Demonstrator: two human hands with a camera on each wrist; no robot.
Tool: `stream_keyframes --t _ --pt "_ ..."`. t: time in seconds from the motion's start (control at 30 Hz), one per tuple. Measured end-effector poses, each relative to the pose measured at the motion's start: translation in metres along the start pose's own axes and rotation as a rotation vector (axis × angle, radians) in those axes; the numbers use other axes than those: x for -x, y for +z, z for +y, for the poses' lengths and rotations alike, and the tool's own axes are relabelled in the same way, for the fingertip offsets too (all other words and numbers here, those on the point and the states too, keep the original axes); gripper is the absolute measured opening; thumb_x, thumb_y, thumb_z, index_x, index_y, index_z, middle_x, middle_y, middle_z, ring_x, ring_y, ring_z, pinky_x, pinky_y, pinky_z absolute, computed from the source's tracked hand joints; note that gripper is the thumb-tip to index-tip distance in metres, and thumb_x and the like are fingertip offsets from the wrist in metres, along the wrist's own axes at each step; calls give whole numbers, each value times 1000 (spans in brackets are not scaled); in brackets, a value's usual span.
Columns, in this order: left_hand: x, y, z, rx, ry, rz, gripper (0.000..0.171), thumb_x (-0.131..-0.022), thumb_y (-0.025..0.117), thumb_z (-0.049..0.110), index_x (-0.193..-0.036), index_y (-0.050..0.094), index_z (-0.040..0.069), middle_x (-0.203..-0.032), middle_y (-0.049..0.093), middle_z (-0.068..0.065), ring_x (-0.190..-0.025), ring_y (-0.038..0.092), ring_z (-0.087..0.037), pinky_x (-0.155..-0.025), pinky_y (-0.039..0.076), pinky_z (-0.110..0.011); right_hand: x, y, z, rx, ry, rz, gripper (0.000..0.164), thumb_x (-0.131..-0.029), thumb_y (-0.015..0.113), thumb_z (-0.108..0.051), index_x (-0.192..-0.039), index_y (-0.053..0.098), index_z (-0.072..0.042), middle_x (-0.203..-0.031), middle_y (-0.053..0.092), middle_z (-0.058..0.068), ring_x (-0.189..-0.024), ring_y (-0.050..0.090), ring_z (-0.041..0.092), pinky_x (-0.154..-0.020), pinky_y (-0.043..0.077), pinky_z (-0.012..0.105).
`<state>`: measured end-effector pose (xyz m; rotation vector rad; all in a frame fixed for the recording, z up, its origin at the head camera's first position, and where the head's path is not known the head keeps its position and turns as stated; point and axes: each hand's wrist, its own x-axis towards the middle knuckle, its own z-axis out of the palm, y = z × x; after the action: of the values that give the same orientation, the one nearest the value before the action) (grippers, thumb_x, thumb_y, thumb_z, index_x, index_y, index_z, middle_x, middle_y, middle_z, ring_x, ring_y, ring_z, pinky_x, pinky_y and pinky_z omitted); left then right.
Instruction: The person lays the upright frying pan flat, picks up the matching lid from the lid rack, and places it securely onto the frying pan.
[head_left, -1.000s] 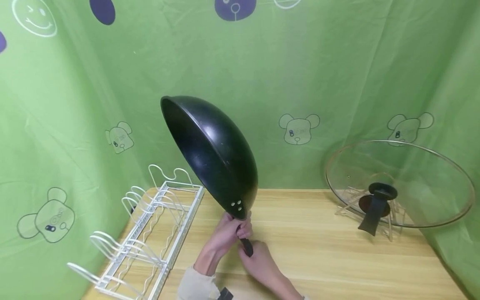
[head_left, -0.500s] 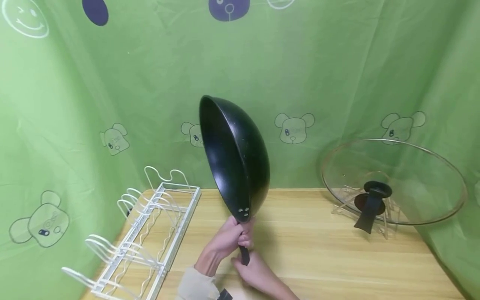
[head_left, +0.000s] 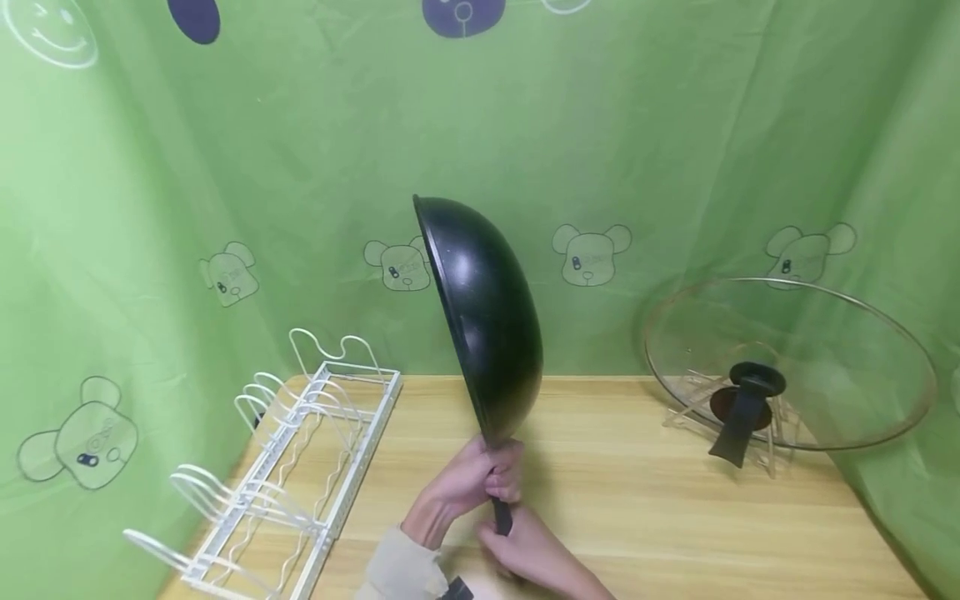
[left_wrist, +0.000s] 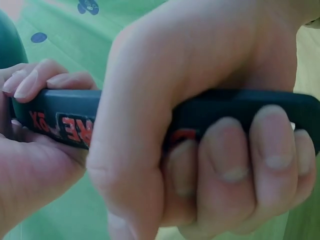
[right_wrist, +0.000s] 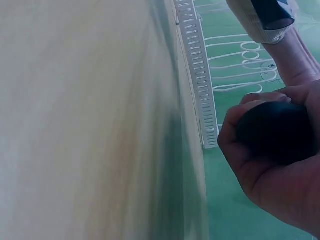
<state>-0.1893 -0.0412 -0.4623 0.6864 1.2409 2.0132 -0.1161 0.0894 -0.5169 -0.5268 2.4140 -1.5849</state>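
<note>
Wok point(head_left: 491, 325), black: turned since the earlier frame, its hollow now out of sight. Location: raised over the table point(head_left: 660, 517), beyond both hands, long axis steeply upright, top leaning left. Left hand point(head_left: 474, 477) (nearer the bowl): gripping the handle point(head_left: 502, 517). Right hand point(head_left: 528, 543): wrapped round its lower end. White rack point(head_left: 365, 458): left, apart.

A glossy black, deep, round-bottomed wok point(head_left: 487, 317) is held steeply tilted above the pale wooden desk point(head_left: 660, 517), mouth facing left, its red-lettered black handle point(head_left: 502, 517) pointing down.
</note>
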Motion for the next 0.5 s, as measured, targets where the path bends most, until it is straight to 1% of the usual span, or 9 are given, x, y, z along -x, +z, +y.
stream_keyframes --t 0.13,0.2,0.33,0.47,0.5 --pt "-1 0 -1 42 35 -77 41 -106 50 19 -67 36 21 -56 32 11 -49 31 -4 -56 35 -22 3 -2 -2 4 -35 -12 35 -96 59 -13 -62 49 -12 -47 44 -14 -38 37 -2 -40 31 18" --pt "-1 -1 -3 56 39 -102 42 -107 49 20 -67 36 20 -56 33 11 -49 30 -5 -56 34 -22 3 -3 -1 -4 -49 -27 36 -97 59 -13 -61 51 -9 -47 44 -14 -38 37 -3 -39 30 18" --pt "-1 -2 -6 45 10 -88 43 -106 52 25 -67 36 21 -55 34 12 -49 32 -4 -56 34 -22 4 -3 2 -22 -58 -71 40 -99 58 -13 -60 52 -6 -46 45 -15 -37 39 -3 -38 30 16" --pt "0 -2 -7 50 -33 -59 44 -105 55 25 -66 35 21 -54 33 12 -48 34 -3 -56 34 -22 4 -2 4 -86 -77 -126 42 -102 58 -14 -61 53 -2 -47 46 -13 -38 43 -3 -39 33 16" --pt "0 -1 -6 54 -39 -51 44 -105 55 25 -66 34 21 -54 33 12 -48 33 -3 -55 34 -21 3 -1 4 -110 -71 -141 43 -102 58 -14 -62 54 0 -48 47 -12 -38 44 -1 -39 34 16"
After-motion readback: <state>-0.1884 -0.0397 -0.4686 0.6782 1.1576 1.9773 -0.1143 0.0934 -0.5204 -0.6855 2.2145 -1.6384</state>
